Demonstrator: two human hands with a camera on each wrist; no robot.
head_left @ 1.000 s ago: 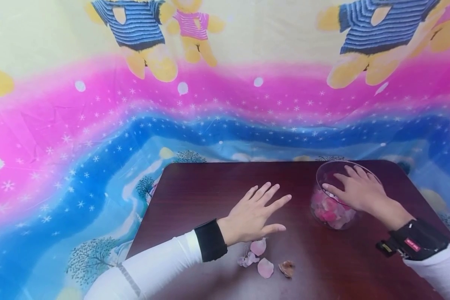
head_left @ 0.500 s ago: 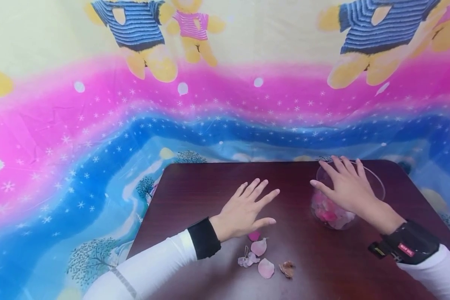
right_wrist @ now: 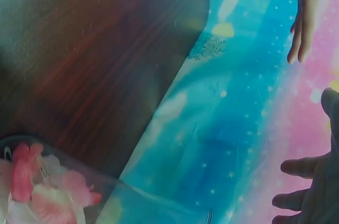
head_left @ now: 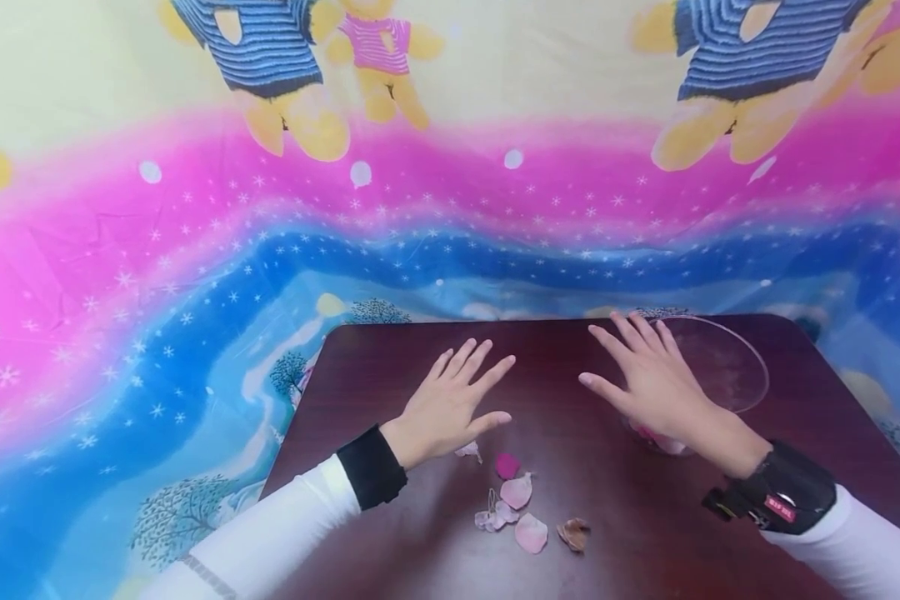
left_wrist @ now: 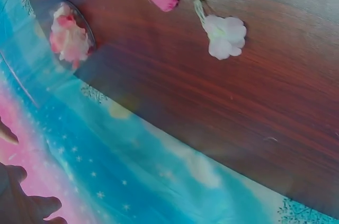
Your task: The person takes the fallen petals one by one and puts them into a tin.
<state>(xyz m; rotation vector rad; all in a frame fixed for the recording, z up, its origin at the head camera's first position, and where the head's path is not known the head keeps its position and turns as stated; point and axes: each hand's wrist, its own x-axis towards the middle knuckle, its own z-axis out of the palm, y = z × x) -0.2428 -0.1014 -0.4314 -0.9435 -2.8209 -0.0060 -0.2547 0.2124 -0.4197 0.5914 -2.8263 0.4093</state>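
My left hand (head_left: 446, 404), fingers spread, is held over the left half of the dark table with nothing in it. My right hand (head_left: 656, 379), spread likewise, is in front of a clear glass jar (head_left: 746, 375) and hides much of it in the head view. Pink and white petals (right_wrist: 50, 192) fill the jar's lower part, as the right wrist view shows. Several loose pieces lie nearer me: a magenta petal (head_left: 507, 466), pale pink petals (head_left: 531, 533), a whitish flower (left_wrist: 225, 36) and a brown dried petal (head_left: 573, 535).
The dark reddish-brown table (head_left: 607, 517) has rounded far corners. Behind it hangs a patterned cloth (head_left: 450, 192) with bears and snowflakes, reaching down past the table's edges. The glass jar stands at the far right.
Both hands have moved left. The right hand has come away from the jar's mouth, and the left hand has uncovered the magenta petal and a pale flower. Both stay spread.
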